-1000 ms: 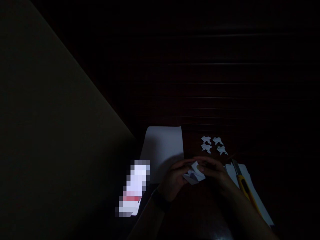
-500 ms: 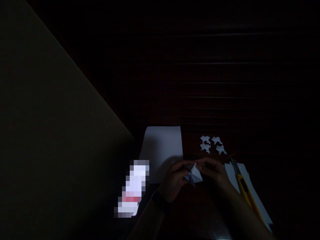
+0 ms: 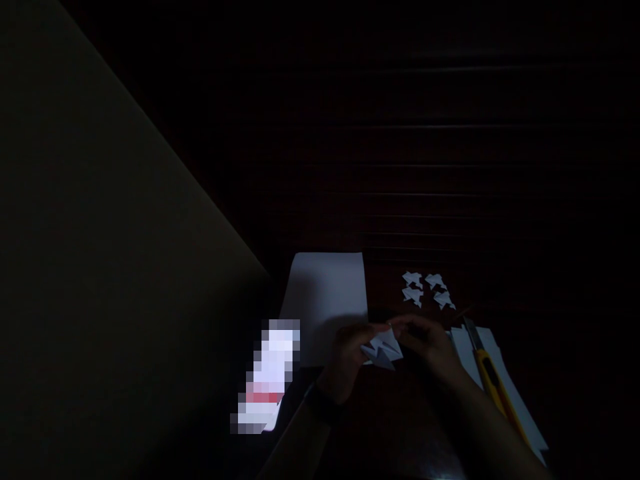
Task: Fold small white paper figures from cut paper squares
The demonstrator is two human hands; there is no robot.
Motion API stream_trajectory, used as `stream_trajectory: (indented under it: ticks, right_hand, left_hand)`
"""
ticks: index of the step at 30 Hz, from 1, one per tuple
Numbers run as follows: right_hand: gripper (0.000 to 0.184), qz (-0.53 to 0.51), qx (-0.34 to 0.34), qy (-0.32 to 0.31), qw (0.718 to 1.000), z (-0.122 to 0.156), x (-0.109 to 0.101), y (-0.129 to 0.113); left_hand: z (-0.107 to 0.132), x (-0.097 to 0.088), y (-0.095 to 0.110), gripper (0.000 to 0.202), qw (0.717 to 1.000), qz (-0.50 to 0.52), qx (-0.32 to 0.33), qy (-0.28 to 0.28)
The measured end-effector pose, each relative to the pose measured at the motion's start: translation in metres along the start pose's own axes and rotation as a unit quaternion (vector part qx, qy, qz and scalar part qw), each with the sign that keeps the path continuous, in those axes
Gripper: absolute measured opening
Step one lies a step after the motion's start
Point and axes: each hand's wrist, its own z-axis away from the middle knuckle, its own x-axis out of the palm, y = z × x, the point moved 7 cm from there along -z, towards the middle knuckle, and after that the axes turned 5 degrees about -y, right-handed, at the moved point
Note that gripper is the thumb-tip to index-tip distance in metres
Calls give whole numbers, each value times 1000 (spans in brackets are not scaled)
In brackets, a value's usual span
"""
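A small piece of folded white paper [image 3: 385, 349] with pointed flaps is held between my two hands above the dark table. My left hand [image 3: 347, 357], with a dark band on its wrist, is closed on the paper's left side and upper edge. The fingers of my right hand [image 3: 425, 340] pinch its upper right corner. Beyond my right hand lie several small folded paper figures [image 3: 413, 296], grouped close together on the table. Dim light hides the exact folds and some fingertips.
A large white sheet [image 3: 327, 287] lies behind my left hand. Left of it glows a phone [image 3: 267, 373] with a blurred screen. At right, a yellow box cutter [image 3: 493, 383] rests on white paper strips [image 3: 520, 400]. A pale wall [image 3: 125, 233] rises on the left.
The folded paper has turned in my hands, its lower flap now pointing more to the right. My left fingers have shifted along its upper edge. The surrounding things lie as before.
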Motion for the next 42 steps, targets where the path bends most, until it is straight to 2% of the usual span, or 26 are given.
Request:
stream_trajectory:
  ticks: [3, 7, 9, 12, 14, 19, 22, 26, 30, 33, 37, 40, 42]
  right_hand:
    - [22, 3, -1, -10, 1000, -1, 4, -1]
    - [27, -27, 29, 29, 999, 2, 4, 4]
    - [33, -49, 58, 26, 997, 3, 6, 9]
    - [33, -31, 76, -26, 996, 4, 13, 13]
    - [29, 3, 67, -32, 997, 3, 12, 11]
    - [28, 79, 52, 16, 995, 0, -1, 5]
    - [28, 108, 51, 45, 992, -1, -8, 4]
    - [28, 106, 39, 31, 993, -2, -10, 2]
    - [37, 74, 41, 5, 996, 1, -4, -5]
    - [31, 91, 22, -20, 995, 2, 3, -12]
    - [25, 120, 18, 8, 993, 1, 1, -5]
    - [23, 104, 37, 31, 993, 0, -2, 5]
    - [23, 94, 19, 56, 994, 1, -5, 4]
  left_hand:
    - [-2, 1, -1, 26, 999, -47, -8, -5]
    - [-5, -9, -2, 29, 992, -112, 12, 49]
    - [-6, -13, -1, 30, 987, -140, 29, 67]
    - [-7, -10, 0, 30, 983, -170, 40, 49]
    - [-7, -5, 2, 29, 982, -181, 38, 31]
    - [-4, 1, 15, 33, 981, -184, 55, 22]
    - [-6, -3, 10, 42, 983, -180, 31, 14]
    - [-9, -13, -3, 33, 981, -190, 3, 39]
    - [-8, -19, -5, 29, 978, -190, 17, 79]
    - [-7, -23, -2, 28, 971, -206, 37, 117]
    - [-6, -24, 0, 27, 967, -212, 31, 140]
    - [-6, -21, 0, 29, 974, -188, 21, 128]
    - [-6, -18, 2, 32, 980, -166, 29, 110]
